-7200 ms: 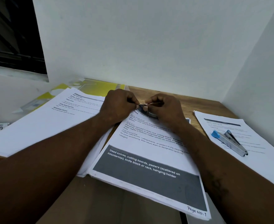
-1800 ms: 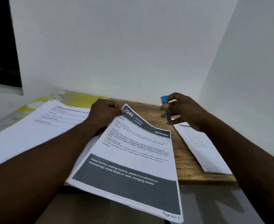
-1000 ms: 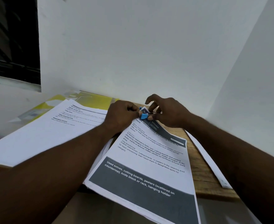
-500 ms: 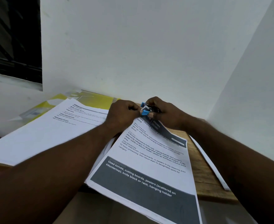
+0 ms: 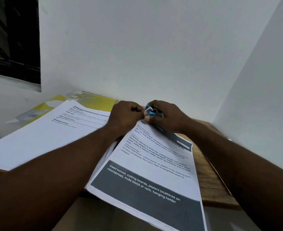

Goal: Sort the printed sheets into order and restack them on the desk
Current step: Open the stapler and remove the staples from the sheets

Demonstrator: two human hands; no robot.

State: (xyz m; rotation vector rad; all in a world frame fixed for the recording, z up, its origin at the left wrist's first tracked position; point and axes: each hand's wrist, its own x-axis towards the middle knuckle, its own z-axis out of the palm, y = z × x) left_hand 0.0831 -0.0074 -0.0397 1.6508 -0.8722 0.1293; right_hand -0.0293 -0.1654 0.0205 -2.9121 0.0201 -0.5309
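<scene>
A stack of printed sheets (image 5: 154, 165) with a dark grey band lies across the desk's front edge and hangs over it. My left hand (image 5: 124, 116) pinches its far top corner. My right hand (image 5: 167, 117) grips a small blue and grey stapler (image 5: 151, 111) closed over that same corner. A second pile of printed sheets (image 5: 45, 134) lies to the left, partly under my left forearm.
The wooden desk (image 5: 211, 180) sits in a corner between two white walls. A yellow folder (image 5: 94, 100) lies under the left pile at the back. Another sheet's edge (image 5: 219, 172) shows at the right, mostly hidden by my right arm. A dark window (image 5: 12, 39) is up left.
My right hand brought the stapler from the right to the stack's top corner and closed round it there. My left hand kept pinching the corner.
</scene>
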